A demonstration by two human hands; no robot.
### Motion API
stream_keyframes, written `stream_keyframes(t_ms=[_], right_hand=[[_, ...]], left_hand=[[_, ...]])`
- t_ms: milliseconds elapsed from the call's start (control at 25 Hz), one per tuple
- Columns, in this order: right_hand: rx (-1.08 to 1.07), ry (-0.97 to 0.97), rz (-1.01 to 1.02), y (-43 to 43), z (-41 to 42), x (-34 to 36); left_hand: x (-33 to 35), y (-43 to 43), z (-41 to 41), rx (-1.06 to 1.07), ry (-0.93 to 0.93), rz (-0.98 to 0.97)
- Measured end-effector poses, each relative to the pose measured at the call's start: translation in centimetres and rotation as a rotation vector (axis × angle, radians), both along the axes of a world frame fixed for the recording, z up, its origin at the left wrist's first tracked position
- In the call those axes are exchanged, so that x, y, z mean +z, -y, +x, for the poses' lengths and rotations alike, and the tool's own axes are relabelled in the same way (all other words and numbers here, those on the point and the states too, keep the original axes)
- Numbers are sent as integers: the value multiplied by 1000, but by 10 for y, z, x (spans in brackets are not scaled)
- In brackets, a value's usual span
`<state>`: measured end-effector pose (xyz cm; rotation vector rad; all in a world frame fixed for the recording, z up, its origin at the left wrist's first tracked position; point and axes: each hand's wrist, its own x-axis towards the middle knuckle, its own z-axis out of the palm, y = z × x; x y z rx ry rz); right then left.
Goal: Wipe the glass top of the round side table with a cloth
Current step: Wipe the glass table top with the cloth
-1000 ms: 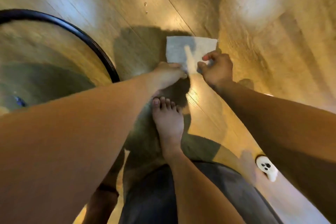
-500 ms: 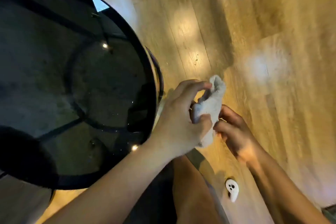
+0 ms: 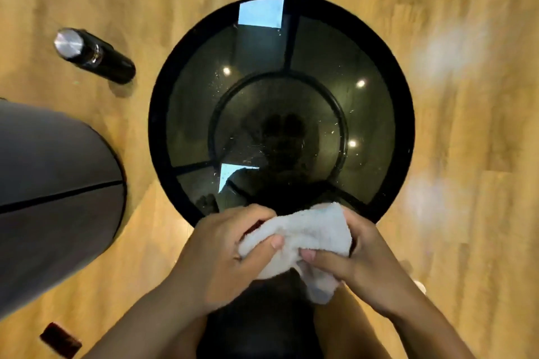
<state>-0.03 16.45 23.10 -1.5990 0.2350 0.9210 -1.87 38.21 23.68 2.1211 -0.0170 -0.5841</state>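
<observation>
The round side table has a black rim and a dark glass top that mirrors ceiling lights and shows specks and smears near its middle. I look straight down on it. A white cloth is bunched between both hands just above the table's near edge. My left hand grips its left side with the thumb on top. My right hand pinches its right side and lower corner. The cloth hangs clear of the glass as far as I can tell.
A black bottle with a silver cap stands on the wooden floor left of the table. A grey rounded seat or cushion fills the left edge. A small dark brown object lies at the bottom left.
The cloth was lifted from the floor and bunched up in both hands. My view swung from the floor and feet to straight over the table, which is centred in front of me.
</observation>
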Motion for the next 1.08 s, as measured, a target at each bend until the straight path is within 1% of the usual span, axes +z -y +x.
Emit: stream_keyframes(t_ms=[80,160,240,280,360,440,560,640,680,720,760,840,880,920,960,1000,1080], right_hand=[[9,42,-29,-21,-11,-4],[76,131,-114,-37,-25,-13],[125,202,-197,-48,-37,-18],[141,229,-226,-52,-41,-20],[168,263,-269,-57,-46,-25],[130,271,-294,-56,-48,-34],[76,353,-411,-51,-56,-49],[49,370,-497,-41,-58,-59],[27,364,-560,-31,-56,-64],[-16,364,-655,-20,-52,-70],[-85,374,-776,-6,-47,-78],[-237,375,-976,6,-43,-93],[-226,370,-1032,3,-47,-101],[-135,392,-1064,-7,-56,-110],[4,439,-1080,-18,-66,-120],[119,496,-1094,-27,-74,-130],[212,538,-1144,-30,-76,-148]], left_hand=[[-11,-21,-15,45,-71,-51],[-21,-38,-30,99,-164,-96],[-31,-46,-40,172,-297,-193],[-36,-47,-46,175,-312,-205],[-47,-45,-56,126,-275,-120],[-57,-43,-62,95,-242,-17],[-73,-37,-65,69,-213,17],[-82,-28,-66,38,-201,16],[-86,-23,-65,38,-181,42],[-90,-19,-62,34,-111,97],[-99,-13,-57,-7,0,173],[-122,-3,-44,-206,214,317],[-134,2,-39,-322,265,372],[-147,6,-37,-418,300,420],[-156,8,-37,-488,324,461],[-165,9,-39,-521,349,496],[-172,8,-43,-526,414,546]])
